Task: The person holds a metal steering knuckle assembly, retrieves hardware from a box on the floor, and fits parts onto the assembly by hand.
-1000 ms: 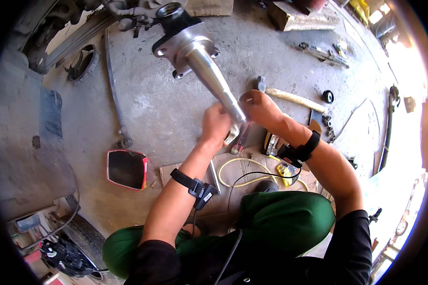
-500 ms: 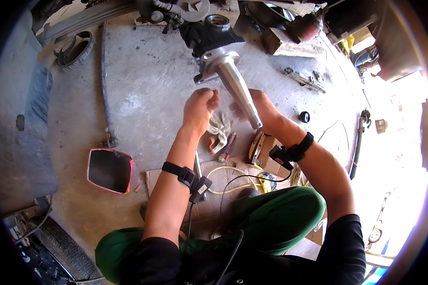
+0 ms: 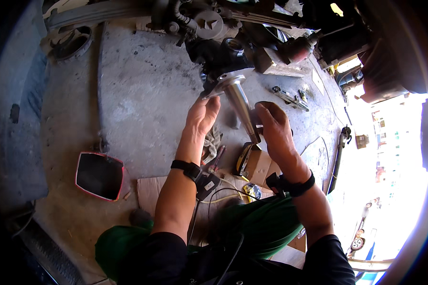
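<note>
Spindle (image 3: 241, 104) already on knuckle (image 3: 227, 62), nothing over it yet. Left hand (image 3: 202, 115) touches flange (image 3: 225, 82), 8 o'clock, grip hidden. Right hand (image 3: 275, 125) curled, spindle's 3 o'clock; can't tell if holding.

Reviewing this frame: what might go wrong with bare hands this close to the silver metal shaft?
Two risks, as a judgement:

1. The bare left hand is at the underside of the shiny steel flange, so its fingers might get scraped on the edge.

2. The bare right hand is beside the lower part of the silver, tapered steel shaft, whose narrow end juts toward the person; a slip might knock the knuckles against it.
</note>
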Motion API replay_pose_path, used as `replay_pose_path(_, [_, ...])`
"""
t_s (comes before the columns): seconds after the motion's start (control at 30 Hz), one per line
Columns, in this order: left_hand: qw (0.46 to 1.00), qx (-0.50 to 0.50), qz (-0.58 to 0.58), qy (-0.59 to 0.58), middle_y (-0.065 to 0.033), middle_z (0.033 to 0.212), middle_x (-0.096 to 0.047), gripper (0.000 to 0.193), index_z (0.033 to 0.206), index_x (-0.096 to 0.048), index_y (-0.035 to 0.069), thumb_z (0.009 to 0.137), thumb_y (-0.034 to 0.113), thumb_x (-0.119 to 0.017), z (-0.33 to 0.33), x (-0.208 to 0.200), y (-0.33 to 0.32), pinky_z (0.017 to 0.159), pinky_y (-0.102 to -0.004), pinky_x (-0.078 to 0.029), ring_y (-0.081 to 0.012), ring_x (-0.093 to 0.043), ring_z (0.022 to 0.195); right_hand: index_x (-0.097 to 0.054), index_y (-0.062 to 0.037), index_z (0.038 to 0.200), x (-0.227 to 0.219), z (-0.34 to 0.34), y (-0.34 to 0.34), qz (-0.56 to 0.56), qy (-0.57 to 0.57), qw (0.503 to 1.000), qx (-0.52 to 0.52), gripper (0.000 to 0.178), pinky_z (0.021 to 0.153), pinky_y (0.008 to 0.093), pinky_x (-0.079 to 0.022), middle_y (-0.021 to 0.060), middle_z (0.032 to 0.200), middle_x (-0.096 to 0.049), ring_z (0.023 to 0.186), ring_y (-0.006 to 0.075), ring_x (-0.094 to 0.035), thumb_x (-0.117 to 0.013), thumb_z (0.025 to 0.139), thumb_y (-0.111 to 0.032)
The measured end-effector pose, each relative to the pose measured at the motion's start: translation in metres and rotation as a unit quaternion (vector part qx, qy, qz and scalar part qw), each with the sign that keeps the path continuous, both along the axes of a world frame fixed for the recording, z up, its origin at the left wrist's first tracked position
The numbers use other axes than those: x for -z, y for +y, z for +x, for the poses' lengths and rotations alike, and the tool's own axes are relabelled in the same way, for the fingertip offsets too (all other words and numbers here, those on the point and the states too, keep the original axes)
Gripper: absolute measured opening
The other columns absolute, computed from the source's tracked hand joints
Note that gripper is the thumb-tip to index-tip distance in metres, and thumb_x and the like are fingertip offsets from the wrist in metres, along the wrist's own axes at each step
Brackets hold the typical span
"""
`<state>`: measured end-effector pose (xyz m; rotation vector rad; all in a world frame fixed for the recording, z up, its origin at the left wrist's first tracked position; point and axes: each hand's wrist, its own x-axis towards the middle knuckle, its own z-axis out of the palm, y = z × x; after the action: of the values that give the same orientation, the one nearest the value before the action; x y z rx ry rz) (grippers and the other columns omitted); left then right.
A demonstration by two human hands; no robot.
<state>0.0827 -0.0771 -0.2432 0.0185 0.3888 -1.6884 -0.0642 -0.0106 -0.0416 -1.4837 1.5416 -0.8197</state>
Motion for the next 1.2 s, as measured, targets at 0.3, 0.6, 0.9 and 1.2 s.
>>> replay_pose_path(0.3, [0.995, 0.044, -0.079, 0.039, -0.0133, 0.092, -0.068, 0.013, 0.105, -0.063, -0.002, 0.094, 0.004, -0.062, 0.000, 0.006, -0.005, 0.066, -0.0291, -0.054, -0.0217, -0.065, 0.080, -0.062, 0.0037, 0.108, 0.003, 0.003, 0.018, -0.029, -0.022, 0.999, 0.021, 0.033, 0.069, 0.0259, -0.046, 0.0076, 0.092, -0.066, 0.076, 0.0126, -0.057, -0.057, 0.098, -0.027])
replay_pose_path(0.6, [0.994, 0.023, -0.105, 0.031, -0.0119, 0.088, -0.062, 0.012, 0.104, -0.060, -0.006, 0.093, -0.001, -0.059, -0.005, -0.004, -0.006, 0.064, -0.0274, -0.047, -0.0176, -0.058, 0.075, -0.060, 0.0019, 0.108, 0.015, 0.001, 0.018, -0.063, 0.024, 0.998, 0.015, 0.028, 0.072, 0.0273, -0.048, 0.0083, 0.091, -0.066, 0.080, 0.0126, -0.059, -0.061, 0.096, -0.024])
replay_pose_path(0.9, [0.991, 0.014, -0.124, 0.039, -0.0113, 0.085, -0.060, 0.011, 0.103, -0.059, -0.005, 0.092, -0.001, -0.061, -0.008, -0.003, -0.007, 0.063, -0.0268, -0.046, -0.0169, -0.057, 0.073, -0.058, 0.0030, 0.106, 0.014, 0.013, 0.010, -0.143, 0.004, 0.989, 0.023, 0.022, 0.077, 0.0271, -0.049, 0.0098, 0.092, -0.067, 0.085, 0.0130, -0.061, -0.061, 0.096, -0.017])
replay_pose_path(1.2, [0.994, 0.029, -0.104, 0.005, -0.0125, 0.085, -0.062, 0.013, 0.102, -0.059, -0.006, 0.091, -0.001, -0.063, 0.001, -0.002, -0.006, 0.062, -0.0271, -0.046, -0.0184, -0.058, 0.073, -0.058, 0.0010, 0.107, 0.023, 0.021, 0.008, -0.165, 0.028, 0.986, 0.020, 0.021, 0.078, 0.0284, -0.049, 0.0100, 0.094, -0.066, 0.088, 0.0137, -0.062, -0.062, 0.096, -0.016])
